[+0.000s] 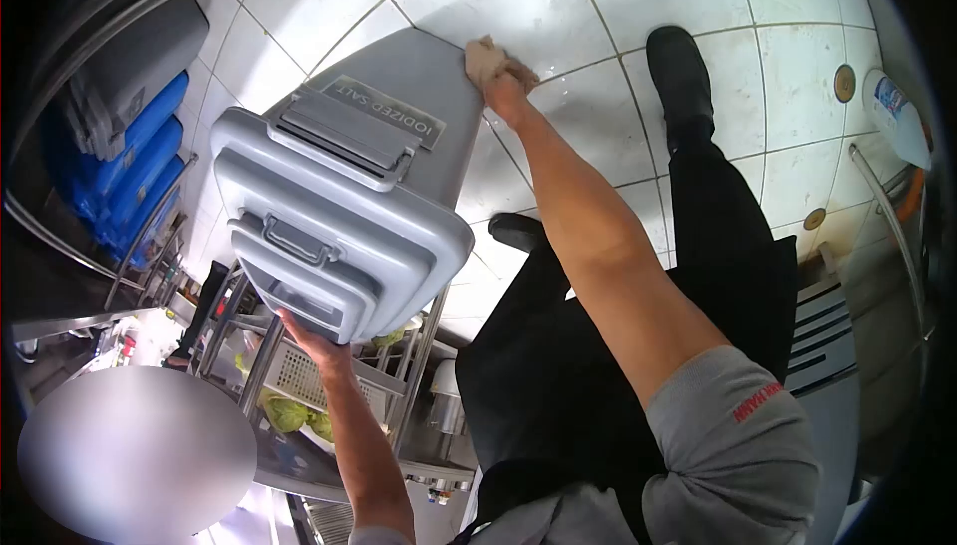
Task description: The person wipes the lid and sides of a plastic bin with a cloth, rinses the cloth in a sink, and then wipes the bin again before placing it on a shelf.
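A grey lidded plastic bin point(399, 76) labelled "IODIZED SALT" stands tilted in front of me. My left hand point(317, 346) grips the end of its lid point(299, 291), with most of the fingers hidden behind the edge. At the bin's lower side, by the floor, my right hand point(506, 91) is closed around a crumpled brown cloth point(488, 61). The cloth touches the bin's bottom corner. A hinged handle point(299, 241) lies on the lid.
White floor tiles point(558, 6) look wet near the cloth. Metal racks hold blue-wrapped items point(140, 176) at left and a perforated crate point(309, 375) with green leaves below. A plastic jug point(897, 116) stands at right. Another person's blurred head point(138, 460) is lower left.
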`<state>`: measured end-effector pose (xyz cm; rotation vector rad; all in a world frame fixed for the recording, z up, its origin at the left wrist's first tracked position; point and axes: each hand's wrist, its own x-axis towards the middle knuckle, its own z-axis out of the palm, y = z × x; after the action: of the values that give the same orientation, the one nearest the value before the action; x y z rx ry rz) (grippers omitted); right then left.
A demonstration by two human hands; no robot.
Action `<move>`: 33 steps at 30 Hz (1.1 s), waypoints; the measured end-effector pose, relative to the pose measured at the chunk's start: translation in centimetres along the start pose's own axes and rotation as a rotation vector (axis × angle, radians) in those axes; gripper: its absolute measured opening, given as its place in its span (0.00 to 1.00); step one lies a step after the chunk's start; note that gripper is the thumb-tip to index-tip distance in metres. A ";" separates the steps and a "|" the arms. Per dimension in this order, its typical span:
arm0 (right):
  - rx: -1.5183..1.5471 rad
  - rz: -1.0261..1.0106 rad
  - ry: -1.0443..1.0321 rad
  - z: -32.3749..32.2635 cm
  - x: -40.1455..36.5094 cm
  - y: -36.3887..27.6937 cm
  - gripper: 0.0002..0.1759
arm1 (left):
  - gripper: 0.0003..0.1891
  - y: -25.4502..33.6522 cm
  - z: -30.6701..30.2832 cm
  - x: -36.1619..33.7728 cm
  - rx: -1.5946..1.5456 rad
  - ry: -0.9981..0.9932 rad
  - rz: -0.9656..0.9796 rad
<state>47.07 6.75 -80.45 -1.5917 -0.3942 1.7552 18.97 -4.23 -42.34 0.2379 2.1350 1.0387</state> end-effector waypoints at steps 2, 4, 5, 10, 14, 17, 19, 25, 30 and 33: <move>0.113 0.113 0.052 0.4 -0.3 -2.0 0.25 | 0.38 1.0 1.2 -0.5 -0.004 0.048 -0.025; 0.087 0.125 0.029 0.5 -2.8 -7.7 0.24 | 0.41 0.1 -0.5 0.9 -0.013 -0.009 -0.068; 0.044 0.016 -0.075 0.5 -5.3 -10.8 0.24 | 0.42 0.1 -1.5 1.0 -0.012 -0.031 -0.091; 0.148 -0.368 -0.116 1.0 -15.0 -13.6 0.17 | 0.42 -0.2 -0.4 0.1 -0.042 -0.003 -0.107; 0.441 0.051 -0.045 1.8 -24.5 -14.9 0.23 | 0.43 0.1 1.0 -1.4 -0.003 -0.022 -0.077; 0.582 -0.217 0.123 5.0 -19.7 -8.8 0.25 | 0.49 1.8 3.5 -3.2 0.033 -0.044 0.007; 0.433 -0.418 0.225 4.6 -11.9 -5.3 0.24 | 0.48 1.4 0.4 -0.5 -0.111 -0.197 -0.116; 0.379 0.045 0.440 2.8 2.5 1.2 0.22 | 0.36 -0.4 -2.1 2.9 0.002 -0.165 -0.130; 0.089 -0.067 0.244 6.2 -14.2 -3.6 0.28 | 0.35 0.1 2.9 -1.0 -0.149 -0.125 -0.243; 0.113 -0.113 0.082 4.0 -18.8 -12.1 0.26 | 0.38 -2.0 1.3 -2.4 -0.138 -0.051 -0.255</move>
<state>46.52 3.29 -58.01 -1.5258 -0.3325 1.5933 21.88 -5.81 -43.07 -0.0725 1.9770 1.0119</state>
